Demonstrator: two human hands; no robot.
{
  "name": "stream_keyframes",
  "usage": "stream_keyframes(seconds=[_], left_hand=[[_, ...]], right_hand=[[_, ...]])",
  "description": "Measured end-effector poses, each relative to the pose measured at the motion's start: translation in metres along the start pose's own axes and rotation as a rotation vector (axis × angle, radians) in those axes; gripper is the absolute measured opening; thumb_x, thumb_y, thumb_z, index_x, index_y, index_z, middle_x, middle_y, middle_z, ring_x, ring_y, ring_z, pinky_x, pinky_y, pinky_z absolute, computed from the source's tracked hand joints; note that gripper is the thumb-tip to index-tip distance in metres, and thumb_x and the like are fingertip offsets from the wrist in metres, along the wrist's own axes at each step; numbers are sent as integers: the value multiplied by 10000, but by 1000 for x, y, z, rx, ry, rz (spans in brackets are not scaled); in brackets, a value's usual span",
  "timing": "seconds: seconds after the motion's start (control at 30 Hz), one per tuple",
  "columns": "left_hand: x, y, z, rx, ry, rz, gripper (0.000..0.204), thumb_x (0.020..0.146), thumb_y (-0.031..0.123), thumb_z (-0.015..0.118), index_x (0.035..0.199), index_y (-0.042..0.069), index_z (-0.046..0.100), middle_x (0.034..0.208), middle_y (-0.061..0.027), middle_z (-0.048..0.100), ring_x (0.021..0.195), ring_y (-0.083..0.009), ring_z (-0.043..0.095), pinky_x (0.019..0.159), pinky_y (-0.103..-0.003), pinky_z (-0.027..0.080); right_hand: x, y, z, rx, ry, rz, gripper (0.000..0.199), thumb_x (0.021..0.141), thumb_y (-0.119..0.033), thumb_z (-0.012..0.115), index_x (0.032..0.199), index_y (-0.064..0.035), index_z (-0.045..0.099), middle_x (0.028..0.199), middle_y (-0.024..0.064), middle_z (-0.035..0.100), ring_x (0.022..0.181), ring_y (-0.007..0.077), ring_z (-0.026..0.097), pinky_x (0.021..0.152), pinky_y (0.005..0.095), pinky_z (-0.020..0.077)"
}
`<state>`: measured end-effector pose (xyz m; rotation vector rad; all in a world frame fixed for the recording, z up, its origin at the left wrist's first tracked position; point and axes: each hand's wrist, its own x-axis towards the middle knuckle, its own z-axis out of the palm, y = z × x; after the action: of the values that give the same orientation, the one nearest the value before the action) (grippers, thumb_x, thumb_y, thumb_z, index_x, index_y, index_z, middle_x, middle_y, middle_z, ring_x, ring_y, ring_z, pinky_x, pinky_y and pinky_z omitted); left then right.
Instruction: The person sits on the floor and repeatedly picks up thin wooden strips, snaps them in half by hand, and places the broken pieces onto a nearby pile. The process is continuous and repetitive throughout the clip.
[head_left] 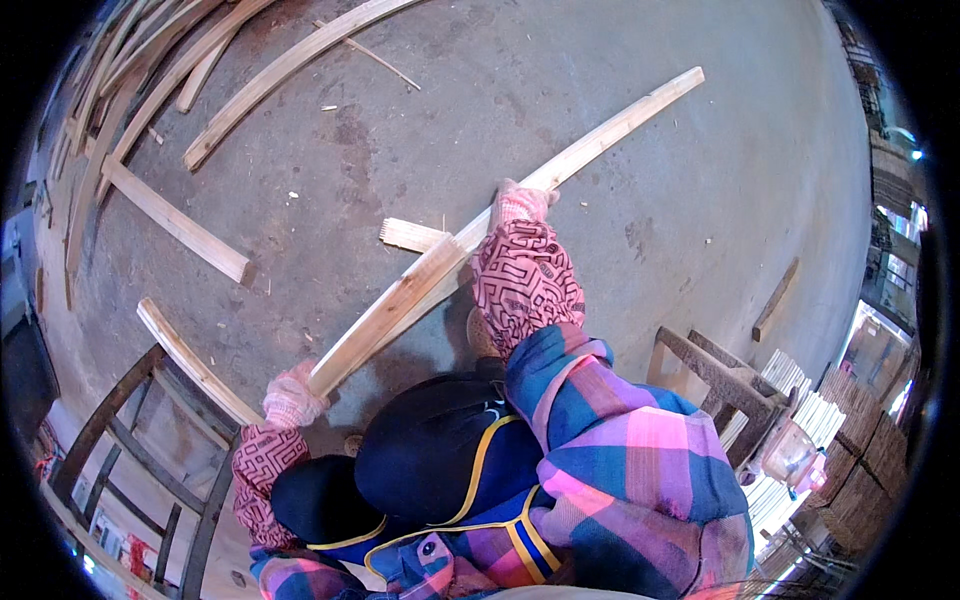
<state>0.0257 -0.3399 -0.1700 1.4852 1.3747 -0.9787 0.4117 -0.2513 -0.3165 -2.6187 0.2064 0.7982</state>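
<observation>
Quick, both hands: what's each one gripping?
Left hand: closed on the long wooden strip's near end.
Right hand: closed on the same strip, midway.

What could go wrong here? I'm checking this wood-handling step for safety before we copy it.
1. The long wooden plank is held only at its near end by the left hand and mid-length by the right hand; the free far end could swing or dip and strike the floor.
2. Loose planks and wood scraps lie on the concrete floor nearby, a possible trip hazard.
3. Rough wood edges might splinter through the thin gloves.
</observation>
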Motion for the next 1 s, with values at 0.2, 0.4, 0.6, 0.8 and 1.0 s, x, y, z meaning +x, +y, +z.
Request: stream_keyframes(seconds=[0.2, 0.4, 0.6, 0.8, 1.0], left_hand=[[-27, -1, 17, 33, 8, -7, 507, 660, 371, 720, 1121, 181, 632, 1008, -182, 660, 981, -359, 625, 837, -439, 505], [18, -17, 41, -66, 316, 164, 480, 637, 257, 724, 1090, 147, 612, 977, -135, 654, 942, -339, 622, 821, -425, 498], [21, -53, 58, 168, 750, 401, 613, 569, 157, 762, 1137, 106, 537, 1040, -113, 606, 974, -319, 588, 873, -436, 471], [30, -74, 51, 389, 1086, 476, 636, 553, 121, 725, 1147, 38, 514, 1006, -151, 581, 904, -333, 588, 785, -454, 495], [17, -77, 39, 474, 1194, 454, 565, 573, 92, 675, 1116, 36, 532, 984, -134, 584, 882, -310, 593, 764, -442, 496]], right_hand=[[9, 13, 0, -108, -13, -144, 751, 785, -230, 566, 1247, 105, 77, 887, 266, 600, 864, 365, 641, 791, 401, 511], [0, 20, -43, 326, -202, -259, 561, 753, -192, 639, 1202, 24, 381, 904, 146, 586, 760, 332, 605, 710, 447, 511], [3, 54, -69, 1435, -973, 147, 348, 814, -17, 457, 1157, -34, 399, 752, 106, 502, 736, 324, 547, 701, 523, 482], [-33, 29, -90, 1434, -894, 368, 290, 829, -71, 471, 1115, -61, 426, 670, 81, 476, 724, 306, 540, 745, 528, 471], [-2, 18, -85, 1386, -519, 243, 91, 885, -191, 503, 892, -100, 504, 765, 72, 497, 700, 275, 540, 729, 524, 517]])
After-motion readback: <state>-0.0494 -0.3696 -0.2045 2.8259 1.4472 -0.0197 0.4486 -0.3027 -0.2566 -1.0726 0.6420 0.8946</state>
